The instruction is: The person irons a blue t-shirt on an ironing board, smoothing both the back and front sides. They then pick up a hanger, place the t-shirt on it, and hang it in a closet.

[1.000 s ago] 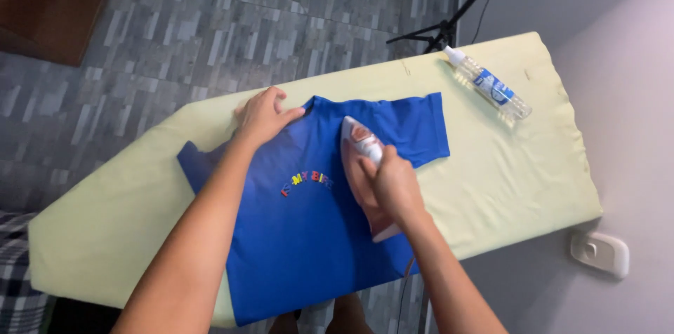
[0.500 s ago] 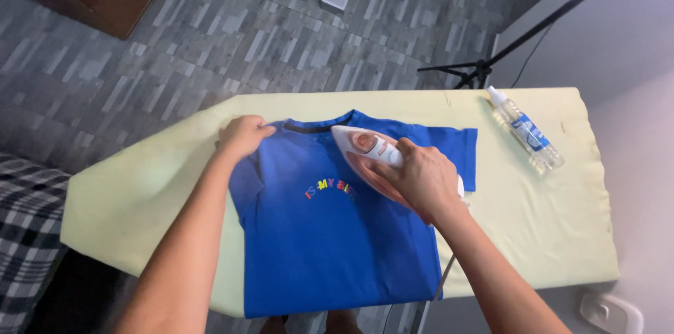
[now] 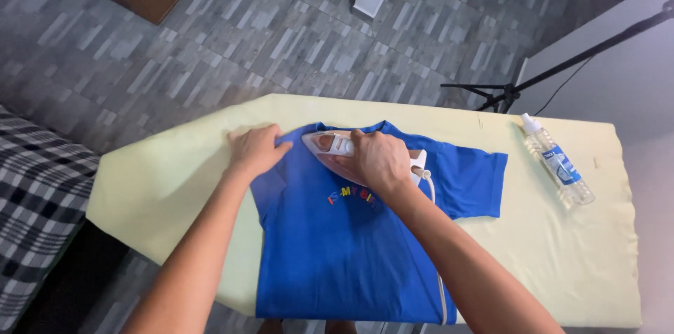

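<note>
A blue T-shirt (image 3: 337, 250) with small coloured letters on its chest lies flat on a pale yellow ironing board (image 3: 161, 179). My right hand (image 3: 375, 158) grips the handle of a white and pink iron (image 3: 324, 144), whose tip points left near the shirt's collar. My left hand (image 3: 254, 151) presses flat on the shirt's left shoulder, just left of the iron's tip. A white cord (image 3: 437, 236) trails from the iron along my right forearm.
A clear plastic bottle (image 3: 558, 169) with a blue label lies on the board's right end. A black tripod (image 3: 519, 88) stands behind the board by a grey wall. A checked fabric (image 3: 35, 201) is at the left. Grey tiled floor lies beyond.
The iron has slid left across the upper chest toward the collar, its tip closing on my left hand. The left hand stays on the shoulder. The camera view has shifted.
</note>
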